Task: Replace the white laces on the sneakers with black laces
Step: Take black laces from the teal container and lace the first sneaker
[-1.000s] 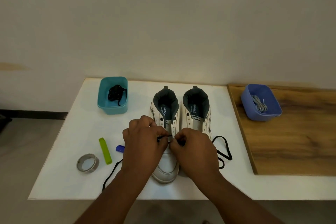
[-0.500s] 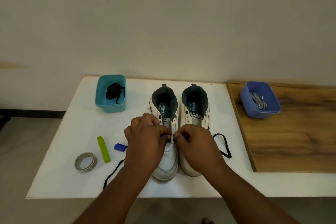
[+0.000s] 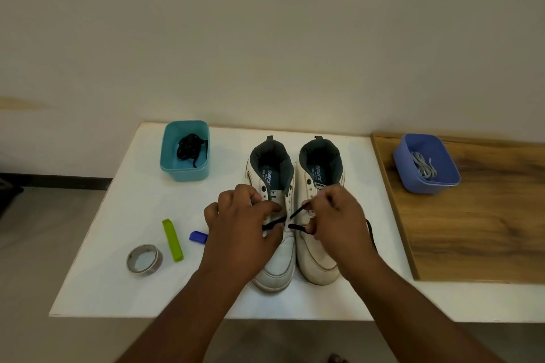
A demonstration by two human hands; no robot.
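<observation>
Both hands over the left sneaker (image 3: 275, 256) on the bench (image 3: 124, 274). Left hand (image 3: 239, 227) pinching the black lace (image 3: 272, 224) at an eyelet; right hand (image 3: 339, 221) gripping its other end. Hands now pulled apart, lace drawn out between them, unlike half a second ago. Right sneaker (image 3: 320, 262) under the right hand.

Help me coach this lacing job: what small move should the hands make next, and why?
Probably draw the black lace taut with the right hand, which pinches an end beside the eyelets of the left sneaker. The left hand holds the other run low across the tongue, and the upper eyelets are not yet laced.
</observation>
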